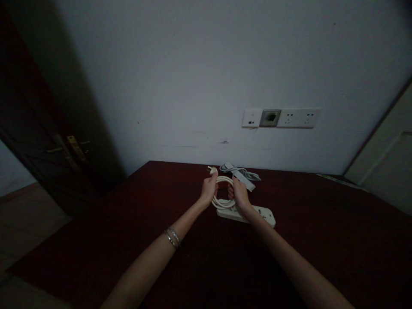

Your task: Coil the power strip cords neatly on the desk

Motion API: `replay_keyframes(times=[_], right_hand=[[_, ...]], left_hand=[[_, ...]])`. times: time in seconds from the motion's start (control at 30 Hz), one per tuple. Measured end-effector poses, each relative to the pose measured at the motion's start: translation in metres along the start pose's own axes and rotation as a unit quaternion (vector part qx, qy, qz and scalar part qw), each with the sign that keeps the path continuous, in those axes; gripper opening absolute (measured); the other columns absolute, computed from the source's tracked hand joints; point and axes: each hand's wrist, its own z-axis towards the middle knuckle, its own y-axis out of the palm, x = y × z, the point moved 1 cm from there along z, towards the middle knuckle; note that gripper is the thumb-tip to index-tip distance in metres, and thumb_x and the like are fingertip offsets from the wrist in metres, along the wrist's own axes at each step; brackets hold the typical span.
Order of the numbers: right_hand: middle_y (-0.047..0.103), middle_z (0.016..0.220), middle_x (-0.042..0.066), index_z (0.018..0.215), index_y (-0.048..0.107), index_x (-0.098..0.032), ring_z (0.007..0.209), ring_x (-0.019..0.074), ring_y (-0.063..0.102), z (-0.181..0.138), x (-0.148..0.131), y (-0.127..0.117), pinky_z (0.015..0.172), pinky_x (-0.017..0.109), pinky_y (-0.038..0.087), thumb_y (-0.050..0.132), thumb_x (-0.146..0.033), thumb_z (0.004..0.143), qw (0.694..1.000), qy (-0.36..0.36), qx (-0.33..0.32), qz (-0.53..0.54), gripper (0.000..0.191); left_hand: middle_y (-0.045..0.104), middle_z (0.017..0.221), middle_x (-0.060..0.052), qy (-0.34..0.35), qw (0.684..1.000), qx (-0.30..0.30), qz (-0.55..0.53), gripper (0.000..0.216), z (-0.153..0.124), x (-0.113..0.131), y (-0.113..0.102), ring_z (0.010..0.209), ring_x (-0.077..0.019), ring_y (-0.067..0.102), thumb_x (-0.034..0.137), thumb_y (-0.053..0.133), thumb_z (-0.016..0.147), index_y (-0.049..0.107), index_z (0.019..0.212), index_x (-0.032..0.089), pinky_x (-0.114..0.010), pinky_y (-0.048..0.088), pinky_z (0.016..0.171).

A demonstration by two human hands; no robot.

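Observation:
A white power strip (260,214) lies on the dark red table (161,201). Its white cord (222,201) is wound into a loop held up between both hands. My left hand (209,187) is closed on the left side of the loop, with the plug (212,170) sticking up above its fingers. My right hand (240,192) is closed on the loop's right side, just above the strip.
A second white strip with a grey cord (243,175) lies behind the hands near the wall. Wall sockets (281,118) sit above the table. A dark wooden door with a brass handle (69,148) stands open at the left. A pale panel (383,167) leans at the right.

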Motion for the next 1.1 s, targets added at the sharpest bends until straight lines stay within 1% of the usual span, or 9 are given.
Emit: replay_keyframes(times=[0.1, 0.27, 0.4, 0.5, 0.7, 0.77, 0.9, 1.0, 1.1], right_hand=[[0.04, 0.037, -0.006, 0.058, 0.046, -0.019, 0.027, 0.0078, 0.035, 0.004, -0.006, -0.006, 0.028, 0.019, 0.029, 0.049, -0.047, 0.078, 0.999, 0.024, -0.01, -0.023, 0.035], [0.049, 0.042, -0.002, 0.068, 0.053, -0.019, 0.031, 0.0129, 0.045, 0.008, -0.016, -0.008, 0.03, 0.024, 0.039, 0.049, -0.05, 0.078, 0.997, 0.062, -0.041, -0.034, 0.033], [0.053, 0.049, -0.002, 0.073, 0.055, -0.02, 0.037, 0.0137, 0.048, 0.004, -0.027, -0.006, 0.034, 0.029, 0.046, 0.055, -0.053, 0.074, 0.99, 0.064, -0.114, -0.05, 0.033], [0.053, 0.053, -0.002, 0.075, 0.055, -0.02, 0.041, 0.0134, 0.05, 0.001, -0.032, -0.006, 0.036, 0.03, 0.048, 0.061, -0.05, 0.071, 0.982, 0.051, -0.168, -0.073, 0.031], [0.042, 0.053, -0.006, 0.074, 0.053, -0.019, 0.044, 0.0099, 0.046, 0.004, -0.034, -0.013, 0.04, 0.03, 0.052, 0.063, -0.047, 0.07, 0.979, 0.068, -0.183, -0.06, 0.031], [0.04, 0.054, -0.007, 0.074, 0.051, -0.019, 0.044, 0.0086, 0.045, 0.005, -0.034, -0.016, 0.042, 0.03, 0.053, 0.063, -0.046, 0.071, 0.977, 0.079, -0.189, -0.052, 0.03], [0.038, 0.053, -0.008, 0.077, 0.051, -0.019, 0.044, 0.0069, 0.044, 0.006, -0.032, -0.018, 0.044, 0.028, 0.054, 0.061, -0.044, 0.075, 0.976, 0.099, -0.192, -0.035, 0.027], [0.037, 0.053, -0.008, 0.077, 0.052, -0.018, 0.043, 0.0062, 0.042, 0.005, -0.032, -0.018, 0.046, 0.027, 0.054, 0.059, -0.042, 0.077, 0.976, 0.112, -0.185, -0.026, 0.025], [0.037, 0.053, -0.008, 0.078, 0.051, -0.019, 0.043, 0.006, 0.042, 0.003, -0.033, -0.016, 0.048, 0.029, 0.055, 0.058, -0.039, 0.079, 0.976, 0.124, -0.175, -0.019, 0.022]], left_hand=[[0.034, 0.037, 0.005, -0.023, 0.999, -0.042, -0.017, 0.054, 0.004, 0.0, -0.001, 0.03, -0.0077, 0.034, 0.066, 0.041, 0.075, 0.039, 0.048, 0.019, -0.022, 0.026, 0.036], [0.039, 0.038, 0.003, -0.058, 0.997, -0.043, -0.036, 0.057, 0.009, -0.002, -0.005, 0.029, -0.0086, 0.037, 0.069, 0.038, 0.075, 0.044, 0.05, 0.018, -0.022, 0.03, 0.035], [0.042, 0.04, 0.002, -0.08, 0.994, -0.059, -0.041, 0.058, 0.011, -0.004, -0.008, 0.031, -0.0098, 0.041, 0.069, 0.038, 0.076, 0.05, 0.054, 0.017, -0.023, 0.032, 0.035], [0.043, 0.04, 0.002, -0.078, 0.992, -0.092, -0.037, 0.057, 0.012, -0.004, -0.009, 0.032, -0.01, 0.042, 0.069, 0.04, 0.075, 0.053, 0.057, 0.016, -0.023, 0.034, 0.036], [0.047, 0.044, 0.002, -0.105, 0.981, -0.15, -0.068, 0.059, 0.013, -0.004, -0.011, 0.034, -0.0086, 0.043, 0.07, 0.043, 0.073, 0.057, 0.066, 0.013, -0.021, 0.035, 0.037], [0.048, 0.047, 0.003, -0.098, 0.976, -0.17, -0.091, 0.054, 0.013, -0.005, -0.013, 0.036, -0.008, 0.045, 0.067, 0.049, 0.071, 0.057, 0.068, 0.013, -0.021, 0.037, 0.038], [0.052, 0.052, 0.004, -0.051, 0.974, -0.2, -0.09, 0.042, 0.012, -0.009, -0.014, 0.04, -0.0073, 0.048, 0.051, 0.068, 0.064, 0.055, 0.073, 0.012, -0.02, 0.04, 0.042], [0.054, 0.052, 0.003, -0.028, 0.975, -0.209, -0.066, 0.041, 0.011, -0.011, -0.014, 0.04, -0.0089, 0.051, 0.051, 0.066, 0.067, 0.052, 0.07, 0.013, -0.022, 0.043, 0.043], [0.053, 0.049, 0.003, -0.001, 0.98, -0.193, -0.041, 0.042, 0.011, -0.013, -0.013, 0.039, -0.0107, 0.052, 0.054, 0.062, 0.069, 0.05, 0.069, 0.014, -0.022, 0.041, 0.04]])
